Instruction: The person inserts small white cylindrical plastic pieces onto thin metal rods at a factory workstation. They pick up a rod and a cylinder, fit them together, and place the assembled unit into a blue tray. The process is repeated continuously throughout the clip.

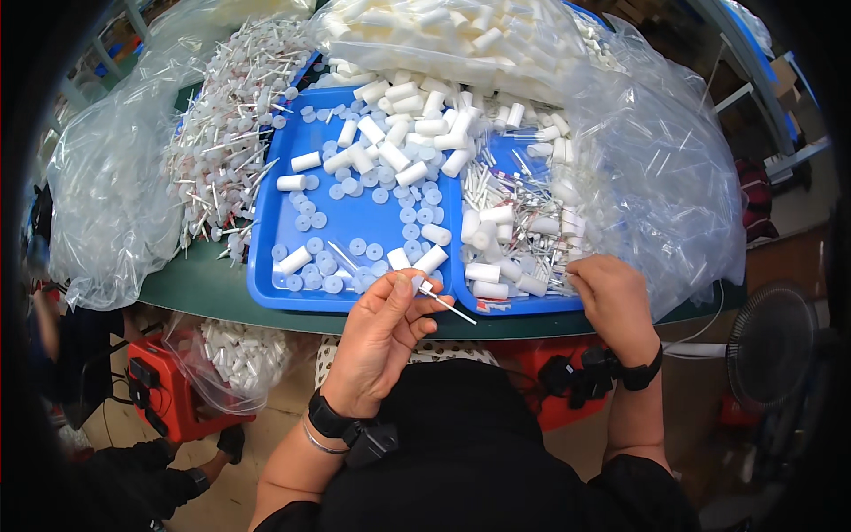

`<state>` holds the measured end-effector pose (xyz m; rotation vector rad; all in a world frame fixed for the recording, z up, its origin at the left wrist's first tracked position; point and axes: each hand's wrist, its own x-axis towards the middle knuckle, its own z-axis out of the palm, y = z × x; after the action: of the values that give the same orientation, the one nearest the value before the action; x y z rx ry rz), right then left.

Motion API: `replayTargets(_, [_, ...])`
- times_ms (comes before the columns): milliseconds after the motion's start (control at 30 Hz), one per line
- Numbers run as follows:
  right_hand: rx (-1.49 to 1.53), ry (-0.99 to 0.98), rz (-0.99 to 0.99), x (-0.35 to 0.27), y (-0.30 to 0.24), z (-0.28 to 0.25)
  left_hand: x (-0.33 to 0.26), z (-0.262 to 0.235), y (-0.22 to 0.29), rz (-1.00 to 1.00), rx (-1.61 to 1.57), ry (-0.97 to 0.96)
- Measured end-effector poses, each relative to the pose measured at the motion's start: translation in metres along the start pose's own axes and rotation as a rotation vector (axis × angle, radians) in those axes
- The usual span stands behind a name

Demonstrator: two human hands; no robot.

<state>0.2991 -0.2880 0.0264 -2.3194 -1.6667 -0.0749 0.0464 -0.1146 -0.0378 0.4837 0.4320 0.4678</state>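
My left hand [383,330] is closed in front of the left blue tray, pinching a thin white stick [456,310] with a small white head at the fingertips. At the right side of the right blue tray [532,306], my right hand [613,297] is closed, its fingertips pressed together by the small parts; what they hold, if anything, is hidden. White cylinders [498,215] and a heap of thin white sticks [537,202] lie in that tray. The left blue tray [341,232] holds translucent round discs [357,246], more white cylinders [362,160] and a clear thin tube [342,255].
A big pile of white sticks with discs [232,124] stands left of the trays. Clear plastic bags [115,195] flank the trays, and a bag of white cylinders [461,40] lies behind. All rest on a green table [195,288]. A fan [773,346] stands at right; another person [133,479] is at lower left.
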Motion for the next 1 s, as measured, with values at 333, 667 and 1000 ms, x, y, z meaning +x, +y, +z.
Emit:
replayTargets(333, [0.135,-0.044,-0.253,0.026,-0.036,0.018,0.001,0.009,-0.005,-0.084,0.044,-0.004])
replayTargets(667, [0.178,-0.089,-0.125,0.048,-0.035,0.044,-0.002,0.013,0.000,-0.147,0.006,0.000])
replayTargets(1000, [0.261,-0.101,-0.008,0.041,-0.052,0.050,0.027,0.035,-0.006,-0.120,-0.019,-0.085])
